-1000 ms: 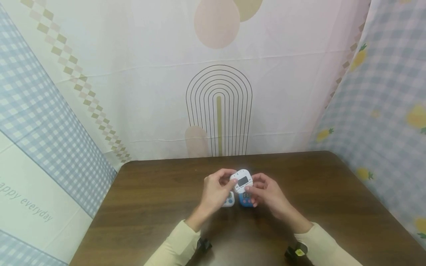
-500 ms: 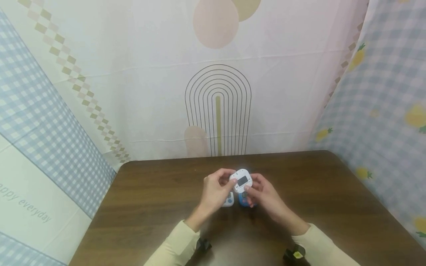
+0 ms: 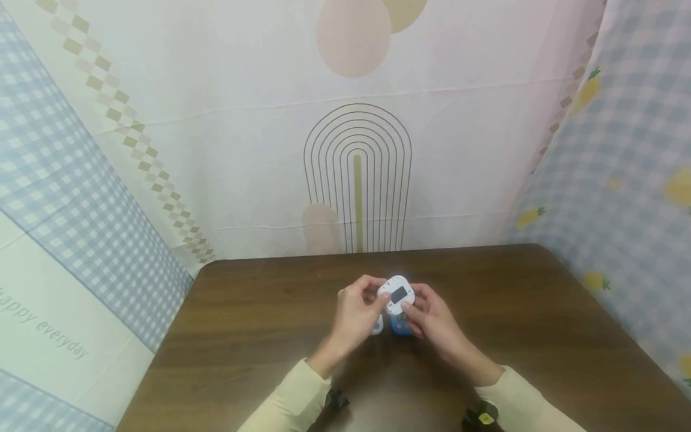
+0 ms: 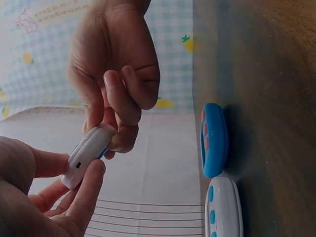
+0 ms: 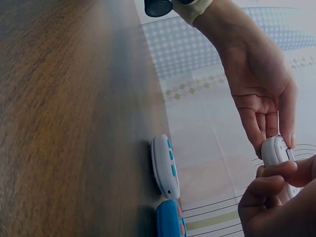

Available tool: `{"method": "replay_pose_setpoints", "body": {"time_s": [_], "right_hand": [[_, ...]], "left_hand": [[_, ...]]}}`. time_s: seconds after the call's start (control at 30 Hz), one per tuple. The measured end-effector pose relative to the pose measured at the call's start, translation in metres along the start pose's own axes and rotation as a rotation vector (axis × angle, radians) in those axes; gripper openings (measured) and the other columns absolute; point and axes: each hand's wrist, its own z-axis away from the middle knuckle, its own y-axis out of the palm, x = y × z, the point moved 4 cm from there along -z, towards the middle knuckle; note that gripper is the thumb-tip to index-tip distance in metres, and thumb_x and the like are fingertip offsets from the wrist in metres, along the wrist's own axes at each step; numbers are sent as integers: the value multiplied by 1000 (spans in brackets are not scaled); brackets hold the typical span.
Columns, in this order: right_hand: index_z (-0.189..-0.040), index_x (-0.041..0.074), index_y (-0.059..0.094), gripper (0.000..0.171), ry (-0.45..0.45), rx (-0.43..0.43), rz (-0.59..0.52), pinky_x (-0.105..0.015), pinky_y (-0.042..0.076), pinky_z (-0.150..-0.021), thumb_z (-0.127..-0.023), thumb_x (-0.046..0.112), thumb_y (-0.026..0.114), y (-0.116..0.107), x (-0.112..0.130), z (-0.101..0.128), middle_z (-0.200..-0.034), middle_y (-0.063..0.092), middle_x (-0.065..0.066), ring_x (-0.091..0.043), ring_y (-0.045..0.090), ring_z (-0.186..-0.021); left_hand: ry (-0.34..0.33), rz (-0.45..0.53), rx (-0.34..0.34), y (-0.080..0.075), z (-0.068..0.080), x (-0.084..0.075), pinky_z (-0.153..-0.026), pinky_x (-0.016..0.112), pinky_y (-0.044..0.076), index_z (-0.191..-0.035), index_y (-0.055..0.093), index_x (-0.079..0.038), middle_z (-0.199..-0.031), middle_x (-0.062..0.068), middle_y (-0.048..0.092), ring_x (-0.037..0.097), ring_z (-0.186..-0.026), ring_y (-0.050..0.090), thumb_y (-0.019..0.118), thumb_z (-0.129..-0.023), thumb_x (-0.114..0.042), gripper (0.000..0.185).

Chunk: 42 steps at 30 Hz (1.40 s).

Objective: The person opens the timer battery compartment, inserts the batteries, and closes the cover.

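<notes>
**Head view: white timer held up between both hands, two more on the table below**

Head view, standing by. Both hands meet over mid-table. Left hand (image 3: 356, 312) and right hand (image 3: 432, 318) each pinch the small white timer (image 3: 396, 295) at its rim, fingers curled round it, dark display facing up. It is off the wood, held above the two others.

Left wrist view: the held timer (image 4: 89, 153) sits edge-on between thumb and fingertips of both hands. Below it lie the blue timer (image 4: 213, 139) and a second white timer (image 4: 223, 207), just beside each other, flat on the brown table (image 3: 243, 336).

Judgement: a handling or button-pressing step on the held unit; any next move calls for a steady pinch and fine thumb work.

Room: bare wood to either side; table edges well apart from the hands. The printed cloth backdrop (image 3: 259, 150) rises at the far edge.
</notes>
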Motion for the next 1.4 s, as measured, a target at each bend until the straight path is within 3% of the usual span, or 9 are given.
{"method": "replay_pose_setpoints", "body": {"time_s": [0.17, 0.47, 0.6, 0.73, 0.87, 1.0, 1.13, 1.23, 1.4], "right_hand": [[-143, -1, 45, 40, 16, -38, 5, -20, 49, -57, -106, 9, 61, -3, -3, 3, -107, 70, -8, -11, 55, -64], [-141, 1, 49, 40, 30, -51, 26, -20, 47, -56, -106, 12, 64, -1, -4, 5, -112, 73, -11, -12, 56, -65], [-139, 3, 51, 41, -8, -45, 89, -23, 47, -53, -104, 17, 68, 2, 0, 2, -115, 73, -17, -16, 56, -63], [-141, 5, 53, 51, -61, -34, 190, -28, 52, -54, -99, 20, 76, 4, 2, -2, -126, 71, -22, -24, 66, -72], [-150, 9, 50, 68, -189, -26, 353, -30, 57, -59, -92, 18, 84, 7, 7, -6, -126, 68, -18, -24, 67, -81], [-154, 13, 51, 80, -448, -7, 579, -30, 60, -68, -85, 15, 91, 16, 19, -10, -125, 65, -9, -20, 63, -91], [-151, 8, 56, 81, -672, 21, 737, -37, 64, -85, -81, 16, 94, 24, 28, -13, -135, 63, -9, -22, 65, -108], [-148, 6, 58, 81, -738, 20, 803, -39, 64, -89, -78, 17, 96, 27, 29, -15, -133, 64, -11, -22, 67, -109], [-145, 6, 59, 81, -742, 18, 845, -37, 65, -84, -75, 17, 98, 25, 26, -17, -131, 65, -10, -20, 68, -103]], "left_hand": [[-13, -7, 25, 4, 2, -1, -68, 22, 60, -113, 75, -6, -91, 5, 77, 8, -76, 68, 78, -94, -8, 19], [-7, -28, 37, 0, 3, 0, -66, 22, 60, -112, 75, -6, -92, 7, 78, 8, -75, 68, 79, -93, -5, 19], [26, -37, 28, -7, 0, 2, -64, 23, 60, -112, 75, -6, -95, 8, 79, 10, -75, 70, 79, -93, -6, 19], [32, -13, 29, -14, -2, 4, -65, 24, 61, -113, 75, -6, -99, 10, 80, 12, -77, 72, 79, -93, -6, 21], [15, 6, 13, -19, -2, 7, -64, 25, 62, -112, 75, -7, -97, 9, 79, 10, -75, 72, 81, -92, -7, 21], [22, 9, -28, -26, -1, 10, -66, 25, 62, -111, 75, -6, -97, 9, 79, 11, -75, 72, 82, -91, -8, 21], [16, 19, -55, -30, -1, 12, -68, 23, 61, -108, 72, -5, -98, 11, 79, 14, -77, 72, 82, -89, -6, 22], [-1, 18, -56, -31, 0, 13, -66, 22, 60, -106, 69, -5, -96, 11, 79, 15, -77, 72, 83, -89, -7, 22], [-25, 13, -34, -29, 2, 16, -64, 22, 58, -106, 68, -5, -96, 11, 79, 14, -77, 71, 83, -90, -11, 22]]}}
